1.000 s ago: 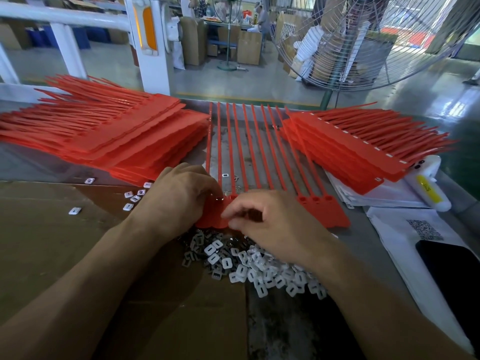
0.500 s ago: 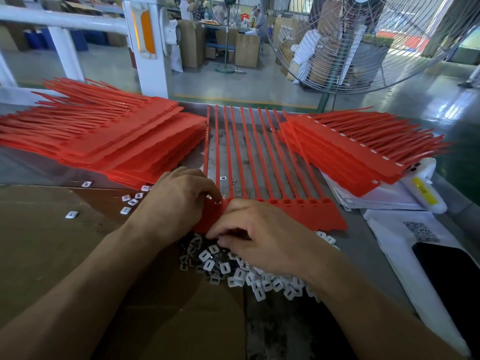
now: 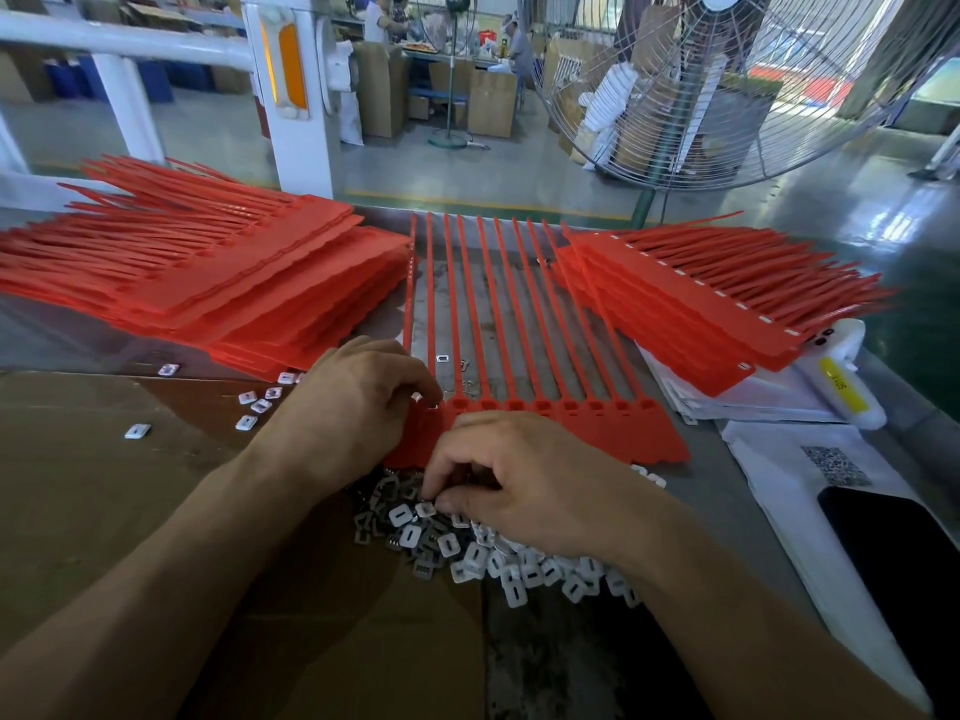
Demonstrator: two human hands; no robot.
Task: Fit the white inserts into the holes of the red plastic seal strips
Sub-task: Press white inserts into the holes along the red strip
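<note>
The red seal strip sheet (image 3: 571,428) lies flat at the middle of the grey work surface (image 3: 727,501), a joined row of smooth, matte plastic tags with a square hole at the head of each and thin straight tails fanning away toward the far edge. Its left end is hidden under the left hand (image 3: 358,407), whose curled fingers press down on the leftmost tags; whether an insert sits under the fingertips cannot be seen. The white inserts (image 3: 498,558) form a loose heap just in front of the sheet, small rounded-rectangle pieces, each with a slot through it. The right hand (image 3: 530,485) rests on this heap, thumb and forefinger pinching together at one insert; the hand covers much of the pile. A few stray inserts (image 3: 254,402) lie on the brown cardboard (image 3: 104,511) to the left. Thick stacks of red strips sit on either side: the left stack (image 3: 234,283) plain, the right stack (image 3: 701,304) showing white pieces along its edge. A white bottle (image 3: 841,387) with a yellow label is partly buried under the right stack. A dark phone (image 3: 909,553), cut off by the frame, lies on white paper (image 3: 779,459).
</note>
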